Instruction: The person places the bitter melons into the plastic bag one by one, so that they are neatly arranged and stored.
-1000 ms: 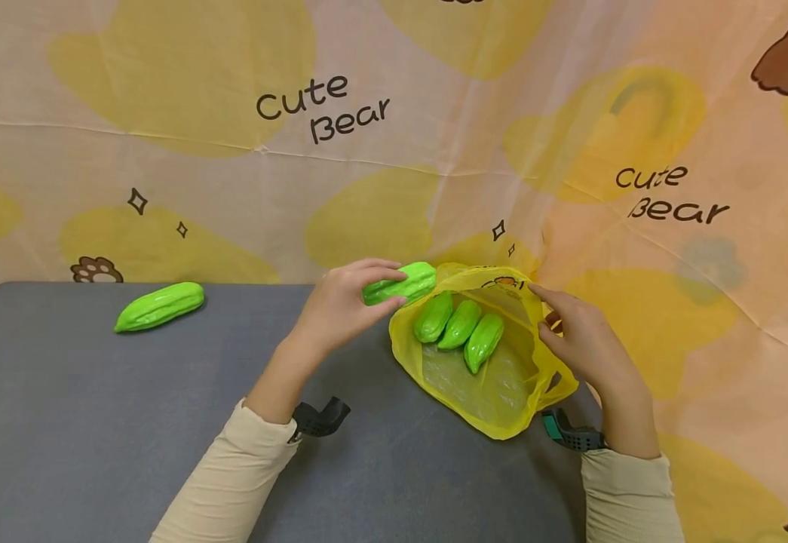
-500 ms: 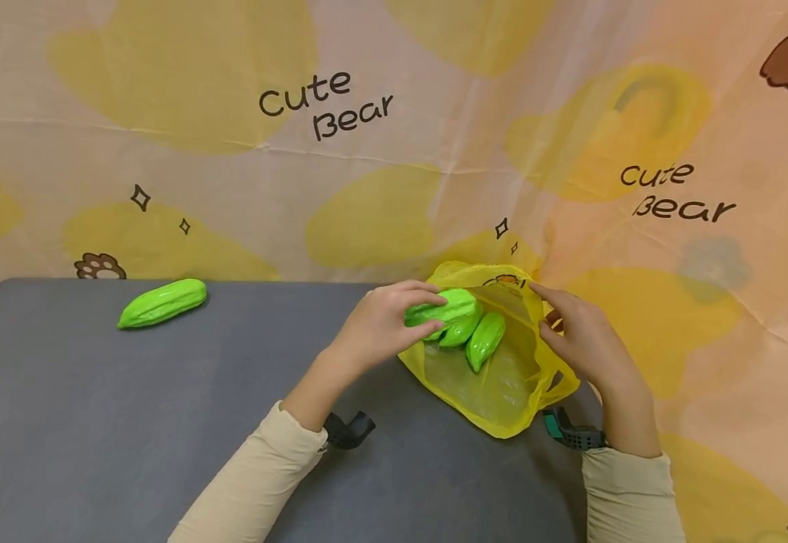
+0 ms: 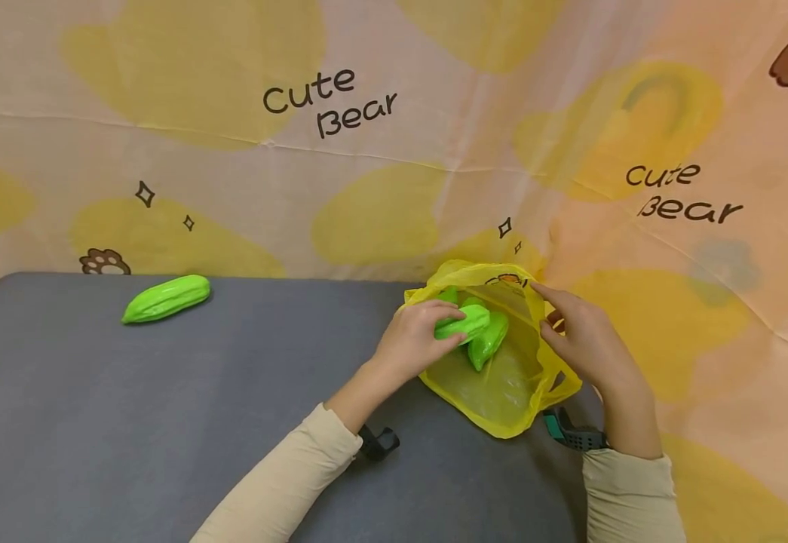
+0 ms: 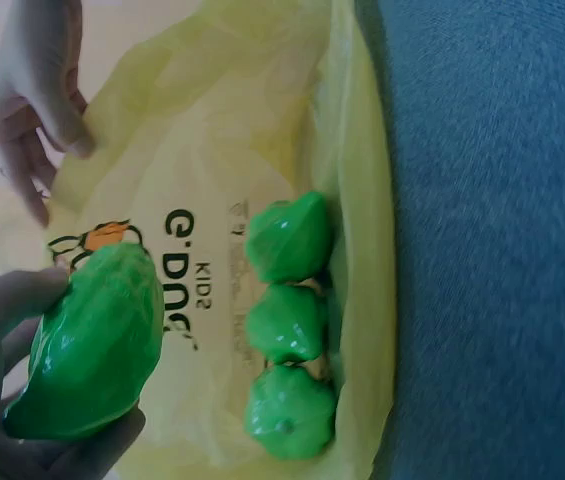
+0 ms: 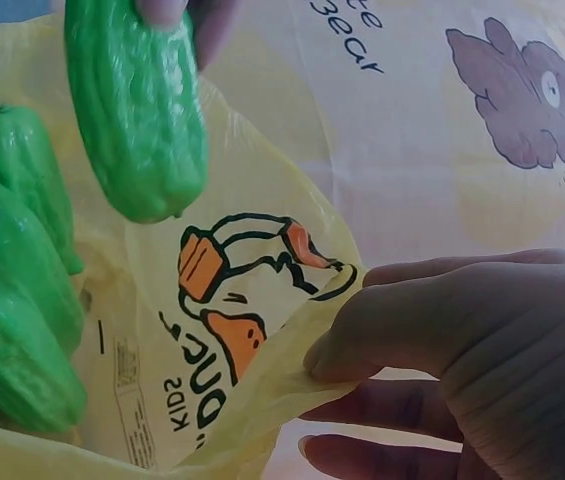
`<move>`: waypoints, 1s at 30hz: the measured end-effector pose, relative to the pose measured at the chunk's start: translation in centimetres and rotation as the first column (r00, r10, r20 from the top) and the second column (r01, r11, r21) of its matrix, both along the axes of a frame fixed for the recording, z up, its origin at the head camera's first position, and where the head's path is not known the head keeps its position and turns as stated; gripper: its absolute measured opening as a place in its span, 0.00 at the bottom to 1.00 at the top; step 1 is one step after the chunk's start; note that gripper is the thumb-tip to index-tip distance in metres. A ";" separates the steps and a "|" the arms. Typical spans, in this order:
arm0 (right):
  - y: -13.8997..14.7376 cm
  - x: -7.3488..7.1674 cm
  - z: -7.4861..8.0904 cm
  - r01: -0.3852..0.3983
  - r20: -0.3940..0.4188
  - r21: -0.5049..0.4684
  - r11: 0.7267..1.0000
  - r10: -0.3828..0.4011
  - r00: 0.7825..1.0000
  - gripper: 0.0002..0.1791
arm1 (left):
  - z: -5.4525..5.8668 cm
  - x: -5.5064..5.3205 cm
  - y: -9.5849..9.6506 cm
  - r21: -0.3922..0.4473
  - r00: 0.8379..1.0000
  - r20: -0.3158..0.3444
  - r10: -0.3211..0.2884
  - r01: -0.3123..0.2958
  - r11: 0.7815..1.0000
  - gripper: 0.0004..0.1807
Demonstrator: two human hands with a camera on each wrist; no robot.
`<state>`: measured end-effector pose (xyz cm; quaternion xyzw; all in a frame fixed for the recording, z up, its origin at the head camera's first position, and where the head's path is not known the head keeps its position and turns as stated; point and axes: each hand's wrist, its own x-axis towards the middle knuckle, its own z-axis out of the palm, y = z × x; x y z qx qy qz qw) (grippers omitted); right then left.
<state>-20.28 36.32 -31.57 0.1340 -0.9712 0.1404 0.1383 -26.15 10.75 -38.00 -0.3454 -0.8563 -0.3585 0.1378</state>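
Note:
My left hand (image 3: 409, 341) grips a shiny green toy bitter melon (image 3: 470, 324) at the mouth of a yellow plastic bag (image 3: 505, 413). Thumb and fingers wrap one end of it. In the left wrist view the held melon (image 4: 102, 345) hangs apart from three more bitter melons (image 4: 287, 322), which lie side by side inside the bag. My right hand (image 3: 589, 343) pinches the bag's right rim between thumb and fingers, and the mouth stands wide. In the right wrist view the thumb (image 5: 337, 350) presses on the film beside a printed duck.
Another bitter melon (image 3: 167, 299) lies at the back left of the grey table (image 3: 163, 407). A patterned cloth (image 3: 366, 204) hangs behind the table and along its right side. A bag handle loop (image 3: 563, 388) sticks out under my right hand.
My left hand has carried its bitter melon rightward and slightly down, from beside the bag's left rim to over the melons inside. My right hand keeps its place on the rim.

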 end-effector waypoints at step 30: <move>-0.1 0.0 0.3 0.002 0.013 0.000 1.000 -0.002 1.000 0.32 | -2.6 -2.7 4.1 -0.019 0.960 0.139 0.244 -0.244 0.970 0.18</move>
